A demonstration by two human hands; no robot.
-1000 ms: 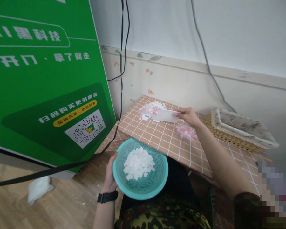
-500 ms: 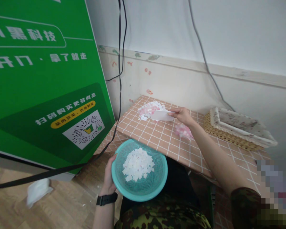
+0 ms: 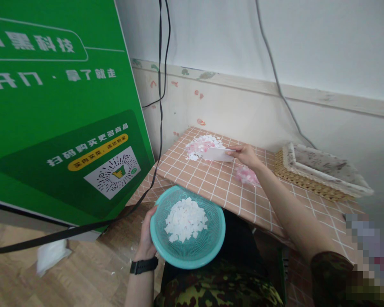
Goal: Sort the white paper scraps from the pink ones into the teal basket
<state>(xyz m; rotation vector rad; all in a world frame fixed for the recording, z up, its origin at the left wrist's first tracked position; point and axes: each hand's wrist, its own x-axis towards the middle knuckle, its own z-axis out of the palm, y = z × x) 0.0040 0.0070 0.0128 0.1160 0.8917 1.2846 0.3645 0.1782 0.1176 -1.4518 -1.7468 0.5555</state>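
- Nudged leftward over the past second, the right hand (image 3: pixel 247 157) and the white card (image 3: pixel 216 155) reach farther toward the larger pile (image 3: pixel 196 147), beyond the teal colander (image 3: pixel 211 243); the colander and the left hand (image 3: pixel 147 230) hold nearly the same position.
- Counted: one card, one colander, one heap of white scraps (image 3: pixel 186 220) inside the colander, and two piles on the bench (image 3: pixel 333 221). The larger, white and pink, lies beyond the colander; the smaller pile (image 3: pixel 247 176), mostly pink, lies beyond it to the right. Single scraps overlap too thickly to count.
- Around the colander: one wicker basket (image 3: pixel 310 184) far to its right on the bench, one green panel (image 3: pixel 45 102) to its left, one white bag (image 3: pixel 52 257) on the floor (image 3: pixel 92 277) to its left.
- Bench's front edge passes just behind the colander's far rim, with the colander off the bench, above the lap (image 3: pixel 243 243). Checked cloth (image 3: pixel 192 175) gives the card open room between colander and larger pile.
- Card's long axis runs roughly left to right; its free end points left, overlapping the pile's near edge in view. Contact is too small to tell.
- Round colander opens upward.
- Right hand: thumb and fingers pinched on the card's right end. Left hand: clamped on the colander's left rim.
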